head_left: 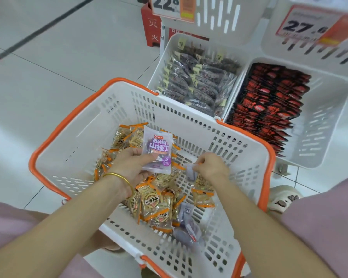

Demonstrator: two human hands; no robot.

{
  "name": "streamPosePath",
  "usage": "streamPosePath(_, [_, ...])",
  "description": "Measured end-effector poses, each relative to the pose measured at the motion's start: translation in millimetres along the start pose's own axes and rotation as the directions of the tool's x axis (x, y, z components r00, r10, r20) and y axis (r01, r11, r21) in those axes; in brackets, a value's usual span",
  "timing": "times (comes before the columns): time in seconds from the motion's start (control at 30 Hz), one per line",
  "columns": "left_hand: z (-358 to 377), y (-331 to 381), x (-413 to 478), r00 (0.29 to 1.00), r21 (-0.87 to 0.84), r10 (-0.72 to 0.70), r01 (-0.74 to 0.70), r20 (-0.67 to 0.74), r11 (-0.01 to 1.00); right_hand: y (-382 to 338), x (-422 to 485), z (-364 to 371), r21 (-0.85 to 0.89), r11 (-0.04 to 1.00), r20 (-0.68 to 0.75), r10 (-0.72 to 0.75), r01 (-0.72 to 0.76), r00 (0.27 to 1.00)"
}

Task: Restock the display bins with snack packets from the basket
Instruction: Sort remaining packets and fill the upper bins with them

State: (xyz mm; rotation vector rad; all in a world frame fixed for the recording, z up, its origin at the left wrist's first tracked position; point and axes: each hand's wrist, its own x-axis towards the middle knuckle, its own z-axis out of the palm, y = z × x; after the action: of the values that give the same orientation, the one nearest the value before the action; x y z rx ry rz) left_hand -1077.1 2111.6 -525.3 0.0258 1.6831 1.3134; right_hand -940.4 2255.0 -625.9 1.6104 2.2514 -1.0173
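Purple-printed packet [158, 151] is gripped by the left hand [132, 165], fingers curled round its lower half, long axis pointing at the far rim of the basket [189, 117]. A smaller pale packet [190, 173] is pinched by the right hand [211, 166]. The dark-packet bin [164, 63], judged the target, lies just beyond that rim, nearer the right hand.

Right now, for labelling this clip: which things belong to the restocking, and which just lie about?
Job: basket, purple packet in left hand, small packet in right hand, orange packets, dark-packet bin, red-packet bin.
About: price signs, red stand, sandal.
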Motion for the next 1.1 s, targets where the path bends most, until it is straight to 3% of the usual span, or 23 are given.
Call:
streamPosePath(0.13, [10.4,1.8,0.8,1.000,0.024,0.016,-0.016,0.000,1.000,-6.2,-33.9,-30.2,0.090,0.995,-0.159,-0.027,0.042,0.987])
streamPosePath(0.2, [15.2,2.7,-0.5,0.999,0.012,0.039,-0.039,0.022,0.999,-8.1,-50.1,-39.8,0.259,0.957,-0.202,-0.077,0.129,0.976])
streamPosePath(0.3, [20.8,5.0,-6.0,0.997,0.006,0.064,-0.064,0.052,0.998,-13.8,-72.6,-53.6,0.595,0.745,-0.282,-0.158,0.302,0.946])
streamPosePath(0.37, [21.9,5.6,-8.9,0.998,-0.003,0.043,-0.043,0.050,0.999,-19.4,-83.6,-60.4,0.661,0.632,-0.372,-0.191,0.404,0.908])
streamPosePath(0.5, [25.2,11.4,-17.2,0.999,-0.185,-0.025,0.034,0.047,0.982,-33.0,-100.4,-64.1,0.663,0.487,-0.496,-0.284,0.569,0.821])
streamPosePath(0.63, [25.1,21.8,-22.0,1.000,-0.309,-0.002,0.003,0.001,0.951,-40.7,-106.0,-57.5,0.564,0.502,-0.482,-0.444,0.655,0.755])
streamPosePath(0.87, [20.0,25.0,-19.2,0.999,-0.355,-0.031,0.043,0.040,0.934,-51.8,-109.0,-51.9,0.623,0.319,-0.613,-0.367,0.714,0.700])
streamPosePath(0.97, [21.4,24.7,-21.7,0.989,-0.337,0.001,0.048,0.145,0.940,-55.2,-106.4,-47.0,0.614,0.338,-0.562,-0.448,0.714,0.695])
streamPosePath(1.1, [20.3,25.7,-22.3,0.964,-0.314,0.162,-0.091,0.209,0.945,-53.5,-104.7,-46.6,0.587,0.395,-0.490,-0.521,0.707,0.698])
